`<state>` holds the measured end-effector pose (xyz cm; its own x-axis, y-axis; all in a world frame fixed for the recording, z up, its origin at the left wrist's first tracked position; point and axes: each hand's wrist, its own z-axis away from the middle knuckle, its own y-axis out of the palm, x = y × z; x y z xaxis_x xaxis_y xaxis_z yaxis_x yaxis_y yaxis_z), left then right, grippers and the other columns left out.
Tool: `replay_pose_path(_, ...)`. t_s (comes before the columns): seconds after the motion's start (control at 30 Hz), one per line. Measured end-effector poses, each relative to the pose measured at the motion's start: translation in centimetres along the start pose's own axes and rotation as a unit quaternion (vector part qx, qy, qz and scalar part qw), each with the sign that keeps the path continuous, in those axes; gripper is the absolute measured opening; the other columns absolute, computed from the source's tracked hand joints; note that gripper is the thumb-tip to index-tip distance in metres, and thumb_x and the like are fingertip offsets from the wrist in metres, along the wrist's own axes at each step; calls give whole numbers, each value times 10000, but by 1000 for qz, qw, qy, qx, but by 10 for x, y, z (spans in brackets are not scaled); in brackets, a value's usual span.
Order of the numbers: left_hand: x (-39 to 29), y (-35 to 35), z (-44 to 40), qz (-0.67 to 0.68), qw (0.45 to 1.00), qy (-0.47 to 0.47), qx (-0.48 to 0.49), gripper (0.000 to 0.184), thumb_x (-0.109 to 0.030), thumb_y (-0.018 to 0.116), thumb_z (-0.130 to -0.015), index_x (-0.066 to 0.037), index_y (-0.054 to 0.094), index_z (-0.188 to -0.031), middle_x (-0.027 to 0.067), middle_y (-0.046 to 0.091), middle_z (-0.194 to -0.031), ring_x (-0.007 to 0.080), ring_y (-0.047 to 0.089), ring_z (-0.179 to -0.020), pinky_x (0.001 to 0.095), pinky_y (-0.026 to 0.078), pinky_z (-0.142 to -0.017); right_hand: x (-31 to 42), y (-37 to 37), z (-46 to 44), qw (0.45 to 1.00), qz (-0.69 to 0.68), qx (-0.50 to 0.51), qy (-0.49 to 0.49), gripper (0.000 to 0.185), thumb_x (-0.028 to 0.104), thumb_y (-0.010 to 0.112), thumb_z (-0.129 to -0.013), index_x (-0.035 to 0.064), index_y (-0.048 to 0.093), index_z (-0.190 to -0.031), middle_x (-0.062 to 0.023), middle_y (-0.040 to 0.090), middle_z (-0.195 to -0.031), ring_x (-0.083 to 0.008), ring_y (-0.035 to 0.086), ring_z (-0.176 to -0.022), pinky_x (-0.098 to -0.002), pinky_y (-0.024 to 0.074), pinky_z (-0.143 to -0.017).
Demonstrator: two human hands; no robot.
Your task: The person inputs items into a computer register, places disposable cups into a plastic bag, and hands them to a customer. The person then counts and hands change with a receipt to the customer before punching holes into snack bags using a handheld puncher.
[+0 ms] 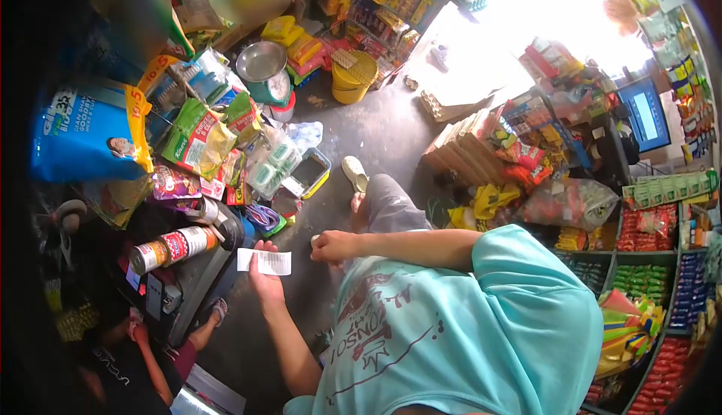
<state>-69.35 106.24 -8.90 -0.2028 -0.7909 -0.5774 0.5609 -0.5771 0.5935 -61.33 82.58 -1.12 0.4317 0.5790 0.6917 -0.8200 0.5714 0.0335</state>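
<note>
White paper slip (275,263) (dark-printed), turquoise shirt (459,317)

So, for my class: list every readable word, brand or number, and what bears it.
"Knorr": green pack
"10+5": yellow strip on the blue pack
"GOODBYE": blue pack
Too small, blurred or distorted: paper slip, cans, monitor, shirt, other packets.

Setting: a small, crowded shop.
Shelves: dark compartments (645,253) stocked with rows of small shiny red packets (647,228), green packets (639,280) and blue packets (688,287).
Scale: a green weighing scale (279,90) with a round silver metal pan (261,60).
Stock: cylindrical labelled tins (185,243); a large blue plastic pack (86,133) with white lettering; a green Knorr pouch (197,140).
Screen: a flat monitor (645,114) with a lit blue display.
</note>
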Motion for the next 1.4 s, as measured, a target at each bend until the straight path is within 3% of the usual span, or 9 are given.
replay_pose_path(0.37, 40, -45, 13, 47, 998, -29, -42, 404, -241, 417, -1014, 17, 535, -1302, 169, 618, -1227, 291, 602, -1127, 437, 468, -1020, 9, 6, -23, 1000, 4, 14, 4, 257, 291, 601, -922, 49, 666, -980, -87, 692, -720, -171, 689, -648, -321, 551, -622)
replay_pose_path(0.43, 57, -65, 6, 117, 992, -35, 26, 444, -232, 398, -1010, 30, 492, -1355, 202, 574, -1315, 324, 564, -1215, 463, 436, -1075, 3, 6, -34, 998, -43, 41, -1, 251, 277, 607, -922, 44, 671, -990, -85, 693, -715, -168, 697, -661, -320, 563, -635)
replay_pose_path(0.63, 33, -49, 34, 60, 995, -15, -75, 406, -210, 397, -1028, 32, 522, -1328, 204, 635, -1230, 307, 620, -1129, 433, 468, -1025, 12, 20, -40, 999, 23, 27, 2, 239, 260, 602, -950, 33, 666, -988, -90, 696, -793, -168, 692, -669, -313, 576, -636)
replay_pose_path(0.77, 17, -64, 56, 54, 990, 30, -127, 394, -239, 431, -1015, 4, 539, -1306, 210, 626, -1253, 310, 601, -1157, 425, 458, -1044, 5, 28, -49, 991, -124, 54, 14, 229, 184, 522, -976, -13, 632, -1016, -97, 672, -839, -198, 699, -692, -304, 598, -635)
replay_pose_path(0.9, 15, -103, 79, 97, 973, 63, -199, 341, -211, 496, -992, -19, 485, -1273, 242, 620, -1254, 333, 607, -1159, 441, 474, -1027, 27, 8, -43, 927, -345, 141, 38, 266, 176, 448, -1018, -41, 589, -1077, -126, 641, -952, -221, 701, -781, -304, 605, -698)
replay_pose_path(0.97, 18, -116, 92, 112, 965, 87, -222, 342, -202, 530, -977, -22, 484, -1264, 235, 636, -1228, 328, 625, -1126, 430, 495, -998, 52, 9, -37, 894, -428, 135, -7, 297, 190, 426, -1033, -56, 562, -1130, -167, 608, -1088, -262, 696, -919, -337, 620, -776)
replay_pose_path(1.13, 25, -127, 101, 98, 962, 89, -238, 360, -157, 661, -902, -26, 538, -1214, 182, 696, -1108, 261, 681, -975, 375, 553, -866, 114, 12, -6, 854, -479, 176, -98, 318, 163, 424, -1029, -97, 518, -1185, -207, 597, -1135, -366, 636, -1115, -412, 590, -946)
replay_pose_path(1.27, 27, -111, 98, -15, 961, 79, -265, 269, -201, 736, -854, -48, 648, -1056, 88, 726, -987, 135, 660, -765, 299, 544, -708, 142, 20, 11, 839, -482, 225, -113, 353, 141, 431, -1016, -128, 491, -1237, -256, 579, -1219, -406, 581, -1209, -447, 561, -993)
replay_pose_path(1.4, 27, -84, 107, -31, 961, 106, -253, 230, -137, 740, -854, -59, 630, -1040, 43, 676, -881, 125, 631, -698, 259, 530, -628, 159, 27, 21, 847, -460, 239, -120, 365, 125, 416, -1006, -134, 502, -1247, -261, 579, -1227, -426, 560, -1238, -458, 542, -1011)
